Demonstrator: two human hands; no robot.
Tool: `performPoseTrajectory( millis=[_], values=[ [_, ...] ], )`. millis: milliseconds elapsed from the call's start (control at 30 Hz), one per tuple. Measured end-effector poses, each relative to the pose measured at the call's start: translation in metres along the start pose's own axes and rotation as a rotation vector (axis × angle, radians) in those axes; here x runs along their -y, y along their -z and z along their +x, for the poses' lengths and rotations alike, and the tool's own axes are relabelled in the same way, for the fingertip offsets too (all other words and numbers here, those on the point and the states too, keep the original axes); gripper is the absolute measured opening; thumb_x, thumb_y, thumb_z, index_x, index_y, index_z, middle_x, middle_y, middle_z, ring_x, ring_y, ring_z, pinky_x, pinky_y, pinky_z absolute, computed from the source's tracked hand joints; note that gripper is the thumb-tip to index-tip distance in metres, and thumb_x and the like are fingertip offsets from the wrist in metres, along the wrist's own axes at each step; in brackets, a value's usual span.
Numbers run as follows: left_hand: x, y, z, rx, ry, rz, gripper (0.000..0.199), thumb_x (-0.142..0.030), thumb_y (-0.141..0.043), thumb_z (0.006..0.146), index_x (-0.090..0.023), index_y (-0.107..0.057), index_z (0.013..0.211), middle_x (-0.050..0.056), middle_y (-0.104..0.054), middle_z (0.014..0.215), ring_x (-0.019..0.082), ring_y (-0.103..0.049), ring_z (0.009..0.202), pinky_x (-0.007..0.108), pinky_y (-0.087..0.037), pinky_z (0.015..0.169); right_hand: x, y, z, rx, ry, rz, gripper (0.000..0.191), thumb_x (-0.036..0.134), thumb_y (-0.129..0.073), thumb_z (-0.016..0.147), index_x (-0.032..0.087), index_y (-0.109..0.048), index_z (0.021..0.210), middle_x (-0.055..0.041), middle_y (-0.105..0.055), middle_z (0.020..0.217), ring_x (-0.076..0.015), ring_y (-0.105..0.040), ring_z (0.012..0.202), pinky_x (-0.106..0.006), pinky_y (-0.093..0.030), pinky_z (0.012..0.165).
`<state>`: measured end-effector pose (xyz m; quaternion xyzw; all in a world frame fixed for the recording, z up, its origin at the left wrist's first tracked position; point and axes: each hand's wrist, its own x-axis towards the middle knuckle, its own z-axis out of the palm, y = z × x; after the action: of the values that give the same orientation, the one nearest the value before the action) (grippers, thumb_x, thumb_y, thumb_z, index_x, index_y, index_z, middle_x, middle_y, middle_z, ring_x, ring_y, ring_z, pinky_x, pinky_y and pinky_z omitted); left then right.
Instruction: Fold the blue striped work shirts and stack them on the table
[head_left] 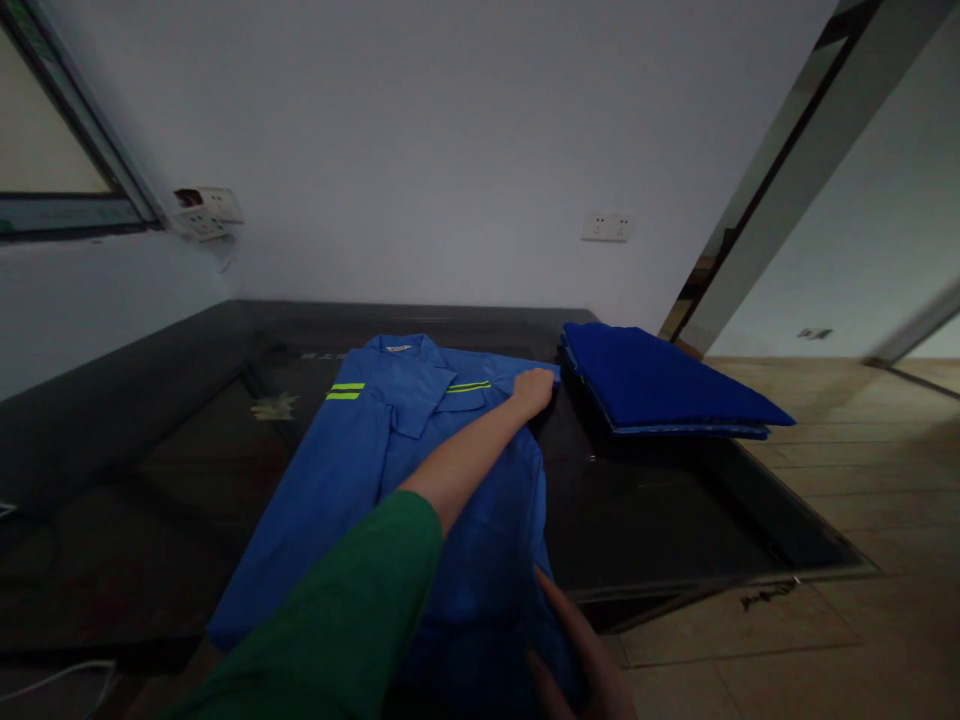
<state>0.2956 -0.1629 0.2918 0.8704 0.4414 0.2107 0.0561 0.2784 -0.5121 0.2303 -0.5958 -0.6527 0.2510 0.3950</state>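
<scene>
Blue jacket lies on dark table — likely light, limp; grip at seams. Left hand: fingers closed on sleeve. Right hand: fingers parted beside lower edge — grip indeterminate.

Dim, slightly soft view, with wide-angle stretching toward the edges.

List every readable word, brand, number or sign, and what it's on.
None readable.
Small white label inside collar of blue long-sleeved jacket: too small to read.
Faint pale marks on dark glossy tabletop, possibly lettering: too blurred.
</scene>
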Motion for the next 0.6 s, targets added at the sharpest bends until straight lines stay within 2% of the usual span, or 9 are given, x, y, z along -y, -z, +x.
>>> performPoseTrajectory(
  millis=[133,267,333,433,500,600],
  values=[
    [0.040,0.043,0.024,-0.118,0.127,-0.138,0.030,-0.027,-0.047,0.091,-0.015,-0.067,0.110,0.014,-0.068,0.110,0.024,-0.063,0.103,0.031,-0.048,0.086,0.006,-0.014,0.005,0.142,0.021,0.043,0.065,0.015,-0.051,0.084,0.025,-0.036,0.146,-0.0077,-0.045,0.144,-0.0245,-0.041,0.133,-0.041,-0.038,0.108],
    [0.103,0.098,0.026,-0.278,0.271,-0.280,0.032,-0.024,-0.048,0.087,-0.012,-0.065,0.112,0.012,-0.069,0.108,0.021,-0.063,0.100,0.028,-0.048,0.085,0.005,-0.033,0.012,0.404,0.062,0.002,0.081,0.013,-0.057,0.077,0.029,-0.026,0.149,-0.0081,-0.039,0.148,-0.0268,-0.040,0.134,-0.044,-0.041,0.105],
    [0.138,0.120,0.013,-0.366,0.336,-0.442,0.030,-0.019,-0.050,0.084,-0.011,-0.065,0.108,0.009,-0.070,0.100,0.019,-0.065,0.090,0.029,-0.050,0.081,0.008,-0.042,0.017,0.497,0.093,-0.024,0.084,0.012,-0.058,0.075,0.031,-0.023,0.150,-0.0083,-0.039,0.148,-0.0264,-0.042,0.133,-0.042,-0.044,0.102],
    [0.187,0.138,-0.022,-0.467,0.442,-0.731,0.026,-0.013,-0.052,0.078,-0.012,-0.064,0.102,0.005,-0.068,0.088,0.015,-0.063,0.074,0.027,-0.054,0.070,0.020,-0.053,0.022,0.498,0.231,0.027,0.081,0.010,-0.055,0.073,0.028,-0.028,0.148,-0.0099,-0.044,0.144,-0.0236,-0.046,0.130,-0.038,-0.043,0.103],
    [0.213,0.144,-0.048,-0.503,0.507,-0.815,0.026,-0.012,-0.052,0.077,-0.013,-0.061,0.101,0.003,-0.065,0.087,0.013,-0.062,0.070,0.025,-0.054,0.064,0.029,-0.061,0.023,0.450,0.336,0.077,0.075,0.009,-0.052,0.072,0.024,-0.036,0.144,-0.0112,-0.051,0.138,-0.0218,-0.050,0.125,-0.036,-0.043,0.103],
    [0.242,0.144,-0.089,-0.549,0.590,-0.831,0.025,-0.011,-0.051,0.078,-0.013,-0.059,0.102,0.004,-0.063,0.090,0.012,-0.060,0.067,0.026,-0.055,0.060,0.038,-0.071,0.024,0.390,0.422,0.086,0.066,0.009,-0.049,0.071,0.020,-0.044,0.136,-0.0117,-0.058,0.129,-0.0205,-0.055,0.119,-0.034,-0.045,0.100]
  ],
)
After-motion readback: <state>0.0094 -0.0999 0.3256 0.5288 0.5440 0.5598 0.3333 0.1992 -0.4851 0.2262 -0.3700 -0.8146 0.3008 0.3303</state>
